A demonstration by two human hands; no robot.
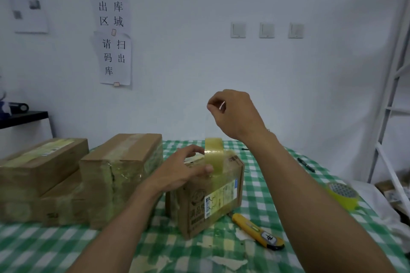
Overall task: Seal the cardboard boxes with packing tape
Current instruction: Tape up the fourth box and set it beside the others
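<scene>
Your left fingers point(195, 149) curl over the tape roll point(214, 155), thumb against its near face, so your left hand point(184, 170) holds the roll standing on edge on top of the small box point(213, 197). Up and to the right of that grip, your right fingers point(213, 104) are pinched narrow on a glossy tape end point(221, 104), with your right hand point(235, 113) raised well above the roll. The stretch between pinch and roll is too clear to trace.

The small box under your left fingers is closed, wrapped in shiny tape, with a printed label on its right face. What it holds cannot be seen.

Left of your left fingers stand the sealed boxes: a tall one point(124, 173) nearest, a long one point(42, 162) farther out, and a low one point(62, 195) between them. All are shut and taped, contents hidden.

Below your right fingers, just beside the small box's near corner, a yellow utility knife point(257, 230) lies on the green checked cloth point(155, 246). Farther right sit a second roll point(342, 193) and a black pen point(306, 164). Torn tape scraps point(228, 261) litter the cloth nearest you.
</scene>
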